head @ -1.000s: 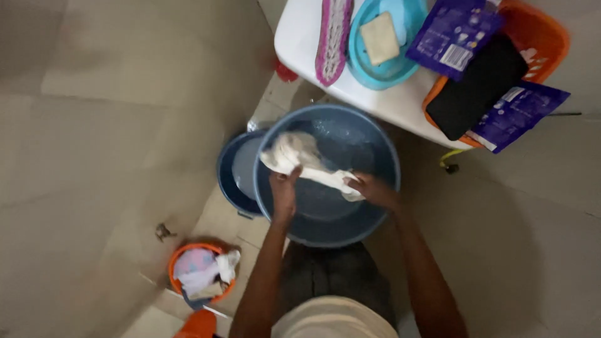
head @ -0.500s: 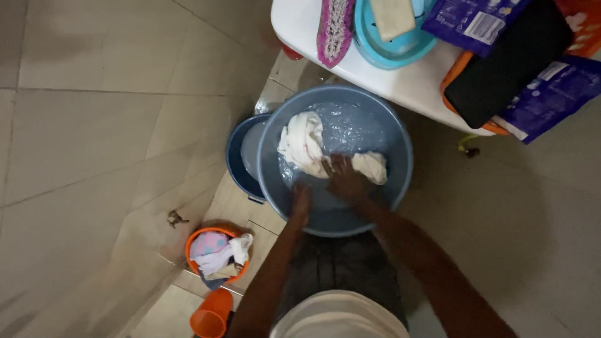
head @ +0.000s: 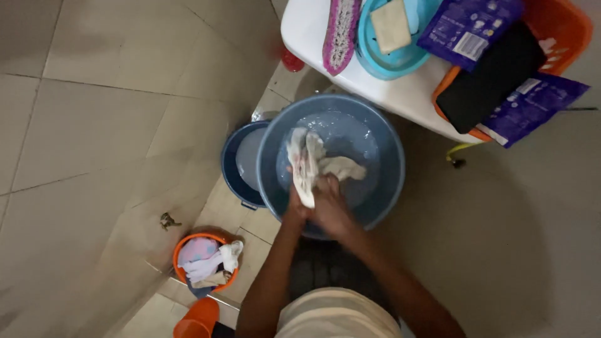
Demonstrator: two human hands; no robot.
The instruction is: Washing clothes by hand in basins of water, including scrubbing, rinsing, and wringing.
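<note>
- Nearest, an orange bucket [head: 201, 261] of crumpled clothes stands on the tiled floor [head: 94, 125].
- Left hand [head: 298, 205] and right hand [head: 332, 209] meet over the near rim of the blue basin [head: 388, 169], each grip pressed together on the white cloth [head: 308, 164].
- The white cloth hangs wet above the basin's soapy water, one end trailing in it.
- A smaller dark basin [head: 236, 164] touches the blue basin's left side.
- Farther off, a white counter [head: 407, 94] carries a teal bowl [head: 391, 61] and purple packets [head: 469, 28].
</note>
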